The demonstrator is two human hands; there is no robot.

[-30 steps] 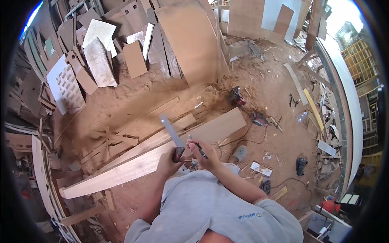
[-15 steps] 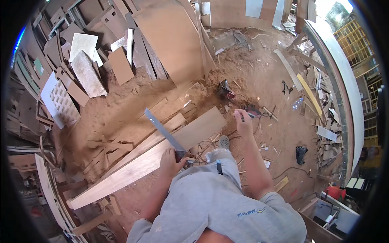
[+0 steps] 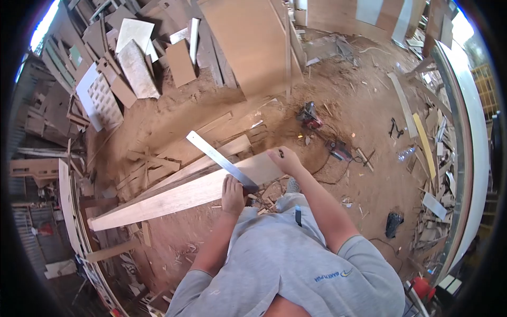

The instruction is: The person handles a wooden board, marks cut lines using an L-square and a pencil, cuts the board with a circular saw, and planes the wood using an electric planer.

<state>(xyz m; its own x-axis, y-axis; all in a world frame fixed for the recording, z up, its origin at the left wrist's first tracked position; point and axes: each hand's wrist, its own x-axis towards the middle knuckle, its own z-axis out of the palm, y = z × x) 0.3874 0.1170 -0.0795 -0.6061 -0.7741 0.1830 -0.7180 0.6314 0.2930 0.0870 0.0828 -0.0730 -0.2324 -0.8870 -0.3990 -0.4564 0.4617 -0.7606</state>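
A long pale wooden board runs from the lower left up to my hands. Across it lies a try square, its metal blade pointing to the upper left and its dark stock by the board's near edge. My left hand is closed over that near edge, fingers on the wood beside the blade. At the board's right end, my right hand is closed around the edge. A small dark slender item shows between its fingers, its kind unclear. My left thumb is mostly hidden.
Another plank lies behind the board. Red-and-black power tools with cords rest on the sawdust floor. Panels and offcuts lean at the upper left. Wood scraps line the right side, beside a long white-topped bench.
My right hand has come down from the air onto the board's right end. The board looks more tilted, and my left hand has shifted from the square's stock to the board's edge.
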